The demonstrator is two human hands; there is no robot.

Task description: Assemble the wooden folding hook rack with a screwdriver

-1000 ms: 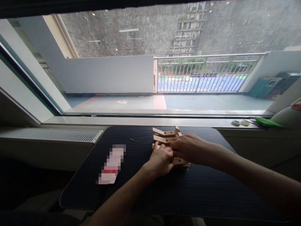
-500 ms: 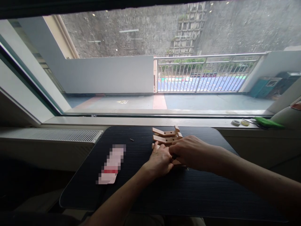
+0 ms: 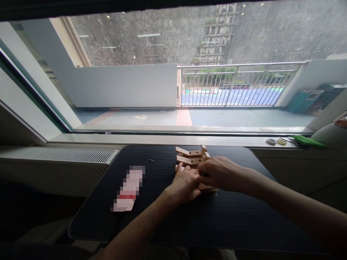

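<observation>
On the dark table lies a wooden frame (image 3: 191,160) of bent, angled slats with round holes, its near part mostly covered by my hands. My left hand (image 3: 185,183) grips the near slats from the left, with a finger stretched along the wood. Just right of it, my right hand (image 3: 221,171) is closed in a pinch above the frame. Something small and dark shows between its fingers, too hidden to name. The near wooden edge shows below both hands.
A small metal screw-like piece (image 3: 151,160) lies on the black table (image 3: 244,220). To the left is a pink, blurred-out item (image 3: 129,187). Tape rolls (image 3: 271,141) and a green cloth-like thing (image 3: 309,141) rest on the windowsill (image 3: 151,139). A radiator (image 3: 81,156) stands at left.
My right hand has shifted slightly to the right and turned a little, showing more of the near wooden edge. The left hand stays in place on the frame.
</observation>
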